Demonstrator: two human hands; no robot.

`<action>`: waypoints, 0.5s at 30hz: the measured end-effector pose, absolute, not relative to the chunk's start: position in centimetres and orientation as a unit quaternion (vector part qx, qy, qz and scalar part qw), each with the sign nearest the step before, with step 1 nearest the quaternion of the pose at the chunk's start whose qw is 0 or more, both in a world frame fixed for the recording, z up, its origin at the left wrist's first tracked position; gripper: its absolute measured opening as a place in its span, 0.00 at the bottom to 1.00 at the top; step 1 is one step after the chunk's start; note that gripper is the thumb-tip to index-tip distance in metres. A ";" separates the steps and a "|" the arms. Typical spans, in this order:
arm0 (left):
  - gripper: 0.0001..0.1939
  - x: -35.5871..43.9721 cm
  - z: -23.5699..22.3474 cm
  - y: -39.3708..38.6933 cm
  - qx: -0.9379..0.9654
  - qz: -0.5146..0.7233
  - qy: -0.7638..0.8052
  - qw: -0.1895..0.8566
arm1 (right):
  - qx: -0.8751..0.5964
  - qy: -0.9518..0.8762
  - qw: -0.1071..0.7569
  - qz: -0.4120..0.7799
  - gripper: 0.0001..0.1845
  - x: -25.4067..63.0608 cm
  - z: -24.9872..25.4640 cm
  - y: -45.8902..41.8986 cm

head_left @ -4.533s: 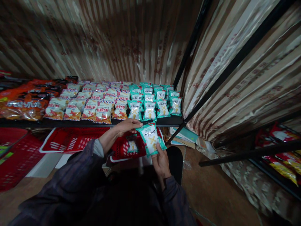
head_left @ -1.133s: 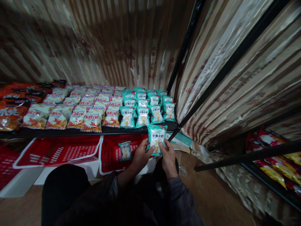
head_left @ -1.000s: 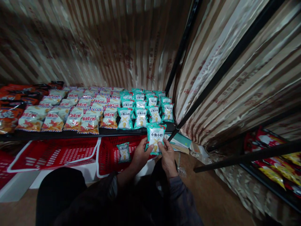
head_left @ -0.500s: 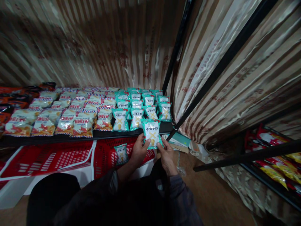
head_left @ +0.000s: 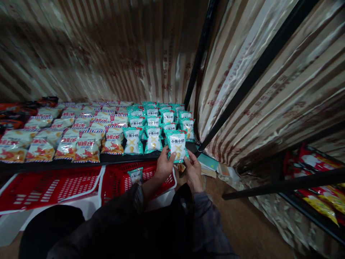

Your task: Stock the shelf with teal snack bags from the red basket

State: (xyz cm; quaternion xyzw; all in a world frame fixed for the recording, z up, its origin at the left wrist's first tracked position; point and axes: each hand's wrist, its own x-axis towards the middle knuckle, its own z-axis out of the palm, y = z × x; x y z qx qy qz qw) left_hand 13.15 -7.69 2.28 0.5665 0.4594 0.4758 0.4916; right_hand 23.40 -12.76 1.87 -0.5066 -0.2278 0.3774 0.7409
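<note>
Between my two hands is a teal and white snack bag, upright with its printed front toward me. My left hand grips its lower left corner, thumb on the front. The lower right corner is pinched by my right hand. The bag is at the front edge of a black shelf, overlapping the rows of matching teal snack bags behind it. Whether its base rests on the shelf I cannot tell. One more teal bag lies in the red basket below, near my left forearm.
White and orange snack bags fill the shelf's left part, with dark orange packs beyond. Black poles stand at the right before striped fabric. Red and yellow packs lie on a lower rack at right.
Both hands have moved the held bag forward and up toward the shelf row, so it covers more of the bag behind. The view has shifted slightly.
</note>
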 end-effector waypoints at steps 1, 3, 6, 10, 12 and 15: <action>0.23 13.3 2.3 -7.5 0.569 0.474 0.462 0.487 | -0.508 -0.231 0.742 0.373 0.26 23.4 2.0 -12.6; 0.22 13.7 2.3 -7.0 0.575 0.471 0.470 0.476 | -0.514 -0.235 0.743 0.359 0.25 23.5 1.9 -12.1; 0.22 14.4 2.3 -6.4 0.582 0.467 0.477 0.465 | -0.545 -0.237 0.736 0.324 0.25 23.7 1.4 -11.4; 0.23 15.7 2.2 -5.8 0.588 0.467 0.475 0.460 | -0.599 -0.250 0.715 0.260 0.29 24.4 0.5 -10.3; 0.23 16.4 2.2 -5.5 0.589 0.465 0.474 0.460 | -0.619 -0.265 0.706 0.219 0.30 24.8 0.2 -9.8; 0.22 17.2 2.5 -4.9 0.597 0.460 0.476 0.453 | -0.642 -0.309 0.684 0.158 0.31 25.0 0.2 -9.2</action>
